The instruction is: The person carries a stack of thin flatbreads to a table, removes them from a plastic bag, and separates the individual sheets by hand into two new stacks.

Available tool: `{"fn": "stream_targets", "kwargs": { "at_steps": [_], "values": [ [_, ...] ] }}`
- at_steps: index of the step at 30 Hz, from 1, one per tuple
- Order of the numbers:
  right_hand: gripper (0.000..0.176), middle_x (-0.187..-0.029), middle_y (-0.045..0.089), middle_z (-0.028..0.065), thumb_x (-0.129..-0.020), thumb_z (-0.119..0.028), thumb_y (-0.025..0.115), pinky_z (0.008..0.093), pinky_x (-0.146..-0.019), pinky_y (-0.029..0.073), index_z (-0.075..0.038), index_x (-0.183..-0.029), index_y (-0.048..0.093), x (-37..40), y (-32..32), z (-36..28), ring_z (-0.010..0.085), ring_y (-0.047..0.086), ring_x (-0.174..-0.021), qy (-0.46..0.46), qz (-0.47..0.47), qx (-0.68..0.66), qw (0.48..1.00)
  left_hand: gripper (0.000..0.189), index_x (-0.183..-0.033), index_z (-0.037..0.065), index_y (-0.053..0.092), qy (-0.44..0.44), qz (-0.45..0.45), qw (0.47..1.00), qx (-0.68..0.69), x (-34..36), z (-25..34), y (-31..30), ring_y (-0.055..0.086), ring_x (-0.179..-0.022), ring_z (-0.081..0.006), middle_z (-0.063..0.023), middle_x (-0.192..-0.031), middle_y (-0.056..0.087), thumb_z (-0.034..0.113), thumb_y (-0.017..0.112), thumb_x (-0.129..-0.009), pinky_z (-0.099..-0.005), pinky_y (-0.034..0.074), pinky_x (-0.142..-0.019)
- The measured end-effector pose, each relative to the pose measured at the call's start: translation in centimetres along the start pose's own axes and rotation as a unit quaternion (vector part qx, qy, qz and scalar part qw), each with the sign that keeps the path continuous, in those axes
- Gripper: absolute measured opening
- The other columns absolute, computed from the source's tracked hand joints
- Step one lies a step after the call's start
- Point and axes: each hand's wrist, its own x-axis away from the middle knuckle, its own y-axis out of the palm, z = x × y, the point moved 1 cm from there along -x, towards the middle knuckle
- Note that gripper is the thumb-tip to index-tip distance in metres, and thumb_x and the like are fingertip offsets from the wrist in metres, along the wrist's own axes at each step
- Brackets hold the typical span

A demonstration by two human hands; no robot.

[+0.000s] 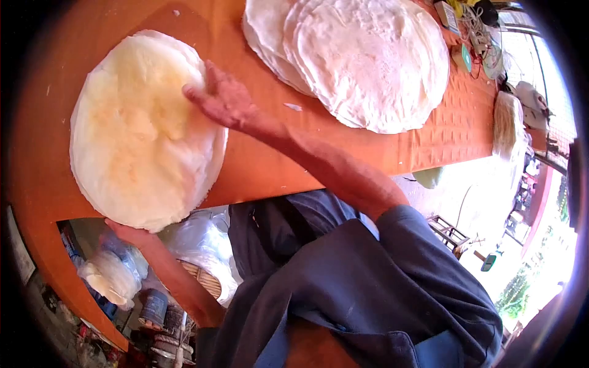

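A stack of thin, round, pale flatbread-like sheets (144, 132), yellowish in the middle, lies at the left of the orange table, its near edge at the table's edge. My right hand (224, 98) is at the stack's upper right rim, with thumb and fingers apart and nothing gripped. At the near rim, my left hand (130, 234) lies against the edge from below. Its fingers are partly hidden by the sheets, and the visible part looks stretched out. A second, larger pile of white round sheets (374, 64) sits farther back to the right.
The orange tabletop (257, 165) carries small white scraps. Cables and a power strip (446, 17) are at the far right corner. Under the table are plastic bags (199, 242) and a can (153, 308). A small wooden frame (448, 233) stands on the floor to the right.
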Motion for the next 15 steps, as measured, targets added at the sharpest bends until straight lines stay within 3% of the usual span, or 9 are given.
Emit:
{"fn": "stream_targets", "kwargs": {
  "at_steps": [1, 2, 5, 6, 8, 9, 11, 13, 15],
  "values": [
    [0.080, -0.127, 0.054, 0.0276, -0.087, -0.059, 0.053, 0.0455, -0.097, 0.044, 0.006, -0.133, 0.042, 0.1, 0.2, -0.2, 0.0408, 0.053, -0.117, -0.011, 0.018, -0.009, 1.000, 0.063, -0.145, 0.004, 0.037, -0.013, 0.018, 1.000, -0.006, 0.3, 0.2, 0.9, 0.044, -0.131, -0.0333, -0.0157, -0.147, 0.039, 0.048, 0.020, -0.102, -0.0458, 0.036, -0.110],
    [0.078, -0.125, 0.056, 0.0276, -0.088, -0.057, 0.053, 0.0457, -0.095, 0.045, 0.006, -0.132, 0.043, 0.1, -0.1, -0.2, 0.0411, 0.055, -0.114, -0.022, 0.036, -0.017, 0.999, 0.069, -0.141, 0.003, 0.040, 0.032, 0.001, 0.998, -0.054, -1.5, -1.5, -0.7, 0.044, -0.131, -0.0339, -0.0181, -0.140, 0.047, 0.055, 0.023, -0.099, -0.0524, 0.038, -0.108],
    [0.066, -0.110, 0.063, 0.0239, -0.088, -0.055, 0.057, 0.0428, -0.086, 0.048, -0.003, -0.129, 0.052, 0.4, -3.4, -0.2, 0.0368, 0.062, -0.103, 0.017, -0.074, -0.124, 0.989, 0.065, -0.135, 0.002, 0.046, 0.070, -0.008, 0.997, -0.034, -0.5, -2.1, -1.0, 0.045, -0.130, -0.0331, -0.0186, -0.138, 0.050, 0.052, 0.024, -0.099, -0.0509, 0.041, -0.105],
    [0.061, -0.104, 0.065, 0.0231, -0.087, -0.050, 0.060, 0.0449, -0.081, 0.050, -0.002, -0.125, 0.055, 2.2, -6.8, -1.8, 0.0381, 0.063, -0.097, -0.002, -0.081, -0.079, 0.994, 0.065, -0.133, 0.002, 0.048, 0.051, 0.005, 0.999, 0.012, -0.8, -2.3, -1.9, 0.046, -0.129, -0.0325, -0.0188, -0.136, 0.051, 0.052, 0.025, -0.099, -0.0499, 0.042, -0.105],
    [0.060, -0.103, 0.064, 0.0225, -0.084, -0.044, 0.068, 0.0443, -0.081, 0.051, -0.001, -0.123, 0.055, 5.3, -9.8, 0.6, 0.0389, 0.062, -0.094, -0.197, 0.092, 0.094, 0.972, 0.063, -0.129, 0.001, 0.053, 0.009, 0.034, 0.994, 0.102, -1.2, -3.1, -4.7, 0.048, -0.127, -0.0313, -0.0192, -0.133, 0.053, 0.051, 0.028, -0.099, -0.0480, 0.042, -0.104],
    [0.063, -0.108, 0.062, 0.0219, -0.079, -0.039, 0.074, 0.0442, -0.084, 0.050, 0.000, -0.124, 0.055, 7.0, -12.9, 2.2, 0.0400, 0.061, -0.098, -0.234, 0.079, 0.132, 0.960, 0.058, -0.128, 0.003, 0.054, 0.013, 0.092, 0.994, 0.056, -0.2, -3.7, -5.1, 0.052, -0.119, -0.0293, -0.0177, -0.127, 0.056, 0.047, 0.031, -0.098, -0.0440, 0.045, -0.097],
    [0.072, -0.127, 0.054, 0.0237, -0.071, -0.035, 0.080, 0.0470, -0.098, 0.043, -0.005, -0.131, 0.053, 11.2, -18.3, 5.0, 0.0412, 0.049, -0.121, -0.158, 0.081, 0.287, 0.941, 0.047, -0.126, 0.005, 0.055, 0.019, 0.210, 0.977, -0.040, 3.1, -5.3, -5.9, 0.059, -0.103, -0.0252, -0.0146, -0.115, 0.062, 0.038, 0.038, -0.097, -0.0361, 0.050, -0.082],
    [0.091, -0.140, 0.043, 0.0240, -0.064, -0.032, 0.082, 0.0495, -0.109, 0.031, -0.010, -0.142, 0.041, 14.9, -21.3, 9.9, 0.0429, 0.035, -0.133, -0.073, 0.069, 0.439, 0.893, 0.033, -0.110, 0.005, 0.060, 0.019, 0.156, 0.986, -0.063, 5.9, -9.2, -8.3, 0.058, -0.076, -0.0183, -0.0069, -0.086, 0.062, 0.030, 0.046, -0.094, -0.0297, 0.047, -0.066],
    [0.075, -0.136, 0.046, 0.0234, -0.066, -0.018, 0.079, 0.0476, -0.106, 0.037, -0.006, -0.134, 0.048, 16.8, -24.1, 12.9, 0.0415, 0.039, -0.131, -0.101, 0.050, 0.416, 0.902, 0.026, -0.101, 0.005, 0.060, -0.010, 0.069, 0.995, -0.073, 11.1, -11.1, -5.5, 0.053, -0.063, -0.0157, -0.0032, -0.073, 0.056, 0.026, 0.048, -0.093, -0.0282, 0.044, -0.060]
  ]
}}
